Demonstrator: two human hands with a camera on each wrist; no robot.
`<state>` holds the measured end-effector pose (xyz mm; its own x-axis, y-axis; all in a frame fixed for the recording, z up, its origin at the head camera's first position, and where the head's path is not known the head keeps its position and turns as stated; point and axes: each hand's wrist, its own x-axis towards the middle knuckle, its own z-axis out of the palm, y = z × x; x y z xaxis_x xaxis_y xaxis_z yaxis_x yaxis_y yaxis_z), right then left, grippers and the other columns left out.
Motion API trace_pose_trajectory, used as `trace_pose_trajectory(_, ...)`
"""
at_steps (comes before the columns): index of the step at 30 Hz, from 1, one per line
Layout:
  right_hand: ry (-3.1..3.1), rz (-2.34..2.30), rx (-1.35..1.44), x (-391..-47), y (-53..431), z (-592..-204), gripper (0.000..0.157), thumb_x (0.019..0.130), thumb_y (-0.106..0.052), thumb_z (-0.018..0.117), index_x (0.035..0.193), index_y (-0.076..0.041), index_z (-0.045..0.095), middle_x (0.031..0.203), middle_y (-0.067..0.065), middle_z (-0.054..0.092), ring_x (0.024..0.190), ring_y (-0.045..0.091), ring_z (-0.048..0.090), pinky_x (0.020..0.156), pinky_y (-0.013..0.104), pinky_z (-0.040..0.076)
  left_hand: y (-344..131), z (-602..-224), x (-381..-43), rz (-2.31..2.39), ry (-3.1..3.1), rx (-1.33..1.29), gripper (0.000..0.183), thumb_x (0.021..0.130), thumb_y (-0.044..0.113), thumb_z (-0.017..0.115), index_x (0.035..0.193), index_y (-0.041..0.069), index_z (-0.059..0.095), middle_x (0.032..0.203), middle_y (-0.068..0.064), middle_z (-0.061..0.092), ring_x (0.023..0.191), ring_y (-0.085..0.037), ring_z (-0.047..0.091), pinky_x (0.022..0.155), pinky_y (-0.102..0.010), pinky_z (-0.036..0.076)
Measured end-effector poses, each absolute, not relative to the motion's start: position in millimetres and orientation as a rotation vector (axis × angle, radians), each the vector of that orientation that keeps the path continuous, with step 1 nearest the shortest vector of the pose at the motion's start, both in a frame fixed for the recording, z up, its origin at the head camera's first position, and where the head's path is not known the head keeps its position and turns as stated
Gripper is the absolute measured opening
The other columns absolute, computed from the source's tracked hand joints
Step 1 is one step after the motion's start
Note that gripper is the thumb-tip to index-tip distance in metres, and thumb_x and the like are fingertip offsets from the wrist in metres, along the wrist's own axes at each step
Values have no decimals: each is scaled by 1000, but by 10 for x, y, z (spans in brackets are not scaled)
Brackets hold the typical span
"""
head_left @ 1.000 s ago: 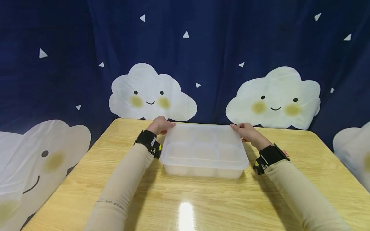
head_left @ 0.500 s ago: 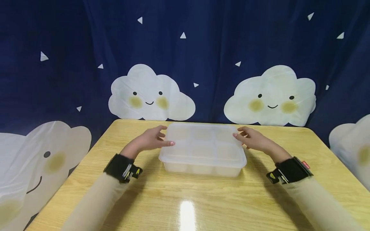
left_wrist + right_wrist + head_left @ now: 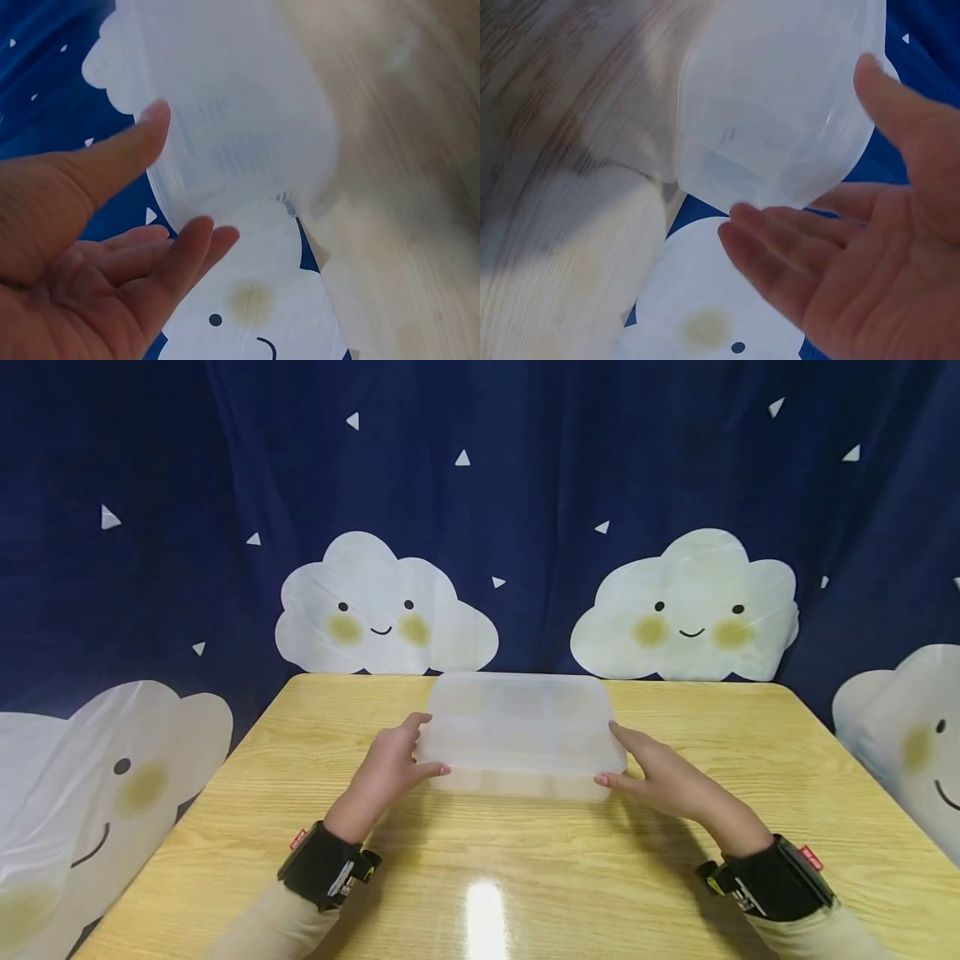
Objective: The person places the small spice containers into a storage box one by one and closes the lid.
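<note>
A translucent white plastic storage box (image 3: 521, 727) with its lid on stands near the far side of the table. Faint divider lines show through the lid. At the box's left side is my left hand (image 3: 386, 768), its thumb by the near left corner and its fingers along the side. My right hand (image 3: 667, 777) mirrors it on the right, thumb at the near right corner. Both wrist views show the fingers extended, with thumb and fingers spread around the box's end; the fingertips (image 3: 199, 225) lie at or very close to its wall. Firm contact cannot be told.
The light wooden table (image 3: 480, 860) runs up to a dark blue curtain (image 3: 525, 485) with printed smiling clouds. A bright light reflection (image 3: 486, 918) lies on the near tabletop. Black wrist straps (image 3: 322, 864) with small cameras sit on both forearms.
Both hands have left the lid's far corners and come toward me, down to the box's sides and near corners. The box now appears slightly farther back.
</note>
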<state>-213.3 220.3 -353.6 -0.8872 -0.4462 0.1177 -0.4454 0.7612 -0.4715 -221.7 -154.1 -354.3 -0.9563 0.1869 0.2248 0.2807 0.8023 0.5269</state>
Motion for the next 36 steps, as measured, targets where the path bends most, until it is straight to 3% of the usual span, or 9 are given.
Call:
trace_pose_trajectory(5, 2956, -770, -682, -2288, 2151, -3533, 89, 98, -38, 68, 150, 19, 25, 153, 40, 30, 142, 56, 30, 112, 65, 29, -1448, -3592, -2353, -738, -2786, -336, 76, 80, 23, 88, 141, -4, 51, 96, -25, 72, 89, -35, 71, 81, -46, 56)
trace_pose_trajectory(9, 2986, -736, -625, -2406, 2128, -3541, 84, 100, -35, 65, 150, 19, 26, 153, 41, 29, 142, 56, 29, 113, 65, 28, -1393, -3631, -2455, -671, -2758, -298, 77, 82, 24, 87, 144, 0, 48, 83, -23, 70, 77, -37, 70, 66, -45, 55)
trace_pose_trajectory(14, 3071, -688, -584, -2474, 2111, -3603, 72, 103, -27, 62, 149, 19, 30, 151, 41, 31, 139, 58, 33, 111, 66, 30, -1325, -3683, -2490, -660, -2722, -252, 70, 85, 23, 85, 142, 2, 50, 83, -24, 70, 66, -34, 67, 53, -42, 50)
trace_pose_trajectory(21, 3137, -626, -507, -2496, 2073, -3662, 64, 105, -21, 57, 151, 15, 31, 153, 41, 30, 138, 57, 34, 109, 65, 33, -1269, -3697, -2455, -642, -2672, -249, 68, 83, 21, 86, 138, -1, 53, 82, -23, 71, 62, -31, 67, 51, -40, 49)
trace_pose_trajectory(28, 3154, -591, -454, -2459, 2002, -3621, 61, 106, -21, 54, 150, 15, 32, 153, 40, 30, 137, 56, 36, 108, 65, 35, -1284, -3680, -2462, -601, -2687, -251, 50, 89, 19, 80, 131, -2, 61, 80, -20, 71, 57, -22, 60, 48, -32, 43)
trace_pose_trajectory(34, 3151, -541, -393, -2406, 1950, -3590, 62, 107, -24, 53, 150, 15, 33, 152, 41, 30, 136, 57, 38, 105, 66, 37, -1280, -3702, -2471, -592, -2692, -269, 47, 92, 18, 77, 130, -5, 62, 88, -24, 73, 64, -29, 69, 50, -35, 50)
trace_pose_trajectory(36, 3170, -526, -394, -2385, 1920, -3584, 65, 107, -28, 53, 150, 16, 31, 153, 42, 28, 136, 59, 36, 104, 68, 38, -1256, -3696, -2463, -569, -2683, -281, 51, 93, 22, 76, 132, -7, 60, 102, -28, 72, 81, -34, 73, 62, -40, 57)
